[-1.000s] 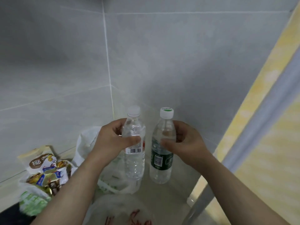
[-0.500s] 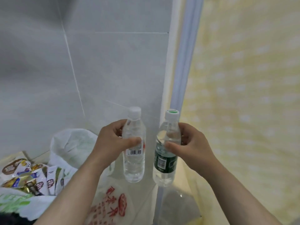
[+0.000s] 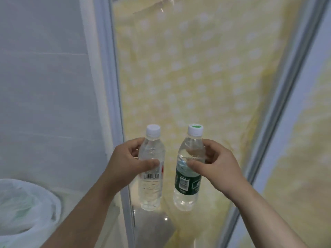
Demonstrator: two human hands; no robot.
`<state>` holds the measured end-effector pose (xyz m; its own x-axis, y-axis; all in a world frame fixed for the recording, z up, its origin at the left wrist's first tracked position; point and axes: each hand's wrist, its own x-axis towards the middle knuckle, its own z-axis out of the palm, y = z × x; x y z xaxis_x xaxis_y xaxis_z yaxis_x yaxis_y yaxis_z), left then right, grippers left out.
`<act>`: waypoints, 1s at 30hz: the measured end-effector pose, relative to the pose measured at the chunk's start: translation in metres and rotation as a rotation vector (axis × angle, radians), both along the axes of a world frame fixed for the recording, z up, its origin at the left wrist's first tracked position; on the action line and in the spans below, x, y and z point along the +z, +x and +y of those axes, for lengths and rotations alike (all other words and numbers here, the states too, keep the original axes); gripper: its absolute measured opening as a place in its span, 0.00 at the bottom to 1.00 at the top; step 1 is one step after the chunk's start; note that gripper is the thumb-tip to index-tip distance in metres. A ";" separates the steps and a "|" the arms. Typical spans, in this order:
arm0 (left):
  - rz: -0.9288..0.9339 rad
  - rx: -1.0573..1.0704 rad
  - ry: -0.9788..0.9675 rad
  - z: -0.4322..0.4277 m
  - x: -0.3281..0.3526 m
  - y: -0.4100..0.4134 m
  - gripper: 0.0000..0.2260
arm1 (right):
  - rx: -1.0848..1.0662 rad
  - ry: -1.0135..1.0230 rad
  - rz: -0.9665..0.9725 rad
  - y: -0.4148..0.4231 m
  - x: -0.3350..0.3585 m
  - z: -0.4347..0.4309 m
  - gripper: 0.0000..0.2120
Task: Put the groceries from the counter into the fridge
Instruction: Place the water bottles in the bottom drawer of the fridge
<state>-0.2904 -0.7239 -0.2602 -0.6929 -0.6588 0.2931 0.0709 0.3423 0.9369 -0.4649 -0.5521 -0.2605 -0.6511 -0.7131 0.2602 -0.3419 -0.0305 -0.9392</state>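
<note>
the left grip (image 3: pixel 129 163) was curled round the clear bottle (image 3: pixel 152 185), the right grip (image 3: pixel 215 167) round the green-label bottle (image 3: pixel 188 183), both upright in mid-air. they seemed best carried level and apart past the yellow dotted door (image 3: pixel 179 68) beyond; no fridge showed.

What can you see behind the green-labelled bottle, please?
Behind the green-labelled bottle is a yellow cloth with white dots. The dark label and the right hand cover the rest.

Small print on green-label bottle (image 3: pixel 187 183) illegible
</note>
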 end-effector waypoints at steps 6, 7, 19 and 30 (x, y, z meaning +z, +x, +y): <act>0.020 -0.214 0.067 0.024 -0.007 -0.086 0.32 | -0.200 0.013 -0.034 -0.043 -0.003 0.061 0.23; 0.023 -0.249 0.073 0.028 -0.009 -0.101 0.32 | -0.236 0.017 -0.038 -0.050 -0.004 0.070 0.24; -0.020 -0.678 0.001 0.075 -0.024 -0.250 0.30 | -0.657 0.045 -0.081 -0.108 -0.010 0.146 0.24; -0.055 -1.049 0.010 0.182 -0.037 -0.337 0.30 | -1.039 0.055 -0.127 -0.097 -0.014 0.238 0.25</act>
<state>-0.6270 -0.5420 -0.2968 -0.9298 0.2777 0.2416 0.2847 0.1264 0.9502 -0.5623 -0.3139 -0.2743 -0.9702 0.2038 0.1313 -0.0743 0.2655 -0.9612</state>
